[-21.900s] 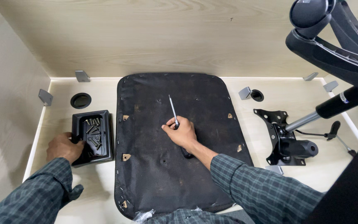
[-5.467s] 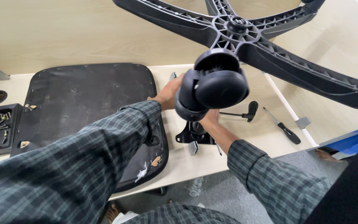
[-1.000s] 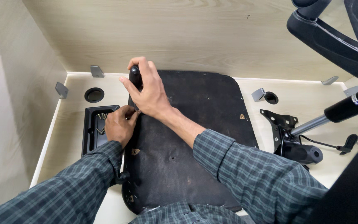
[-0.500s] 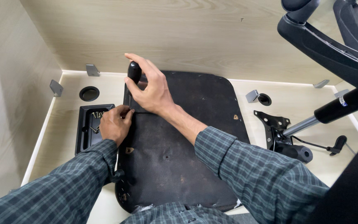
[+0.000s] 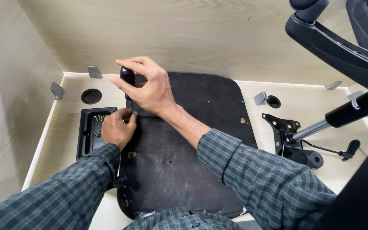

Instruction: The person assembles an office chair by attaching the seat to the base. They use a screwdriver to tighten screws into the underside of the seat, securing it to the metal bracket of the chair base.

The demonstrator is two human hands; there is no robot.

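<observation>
A black upside-down chair seat pad [image 5: 192, 140] lies flat on the pale desk. My right hand [image 5: 148, 87] grips the black handle of a screwdriver [image 5: 127, 76] held upright over the pad's far left corner. My left hand [image 5: 116, 127] rests at the pad's left edge, fingertips pinched at the base of the screwdriver; what they pinch is hidden. A black plastic tray [image 5: 89, 130] with several screws sits just left of that hand.
A black metal chair mechanism [image 5: 292, 138] with a gas cylinder [image 5: 337, 117] lies right of the pad. A chair base with a caster [image 5: 341, 38] overhangs the upper right. Round cable holes [image 5: 91, 96] and grey brackets [image 5: 57, 90] line the desk's walled back and left.
The camera view shifted slightly. My right hand stays on the screwdriver at the pad's far left corner, fingers now spread more around the handle. My left hand remains at the pad's edge.
</observation>
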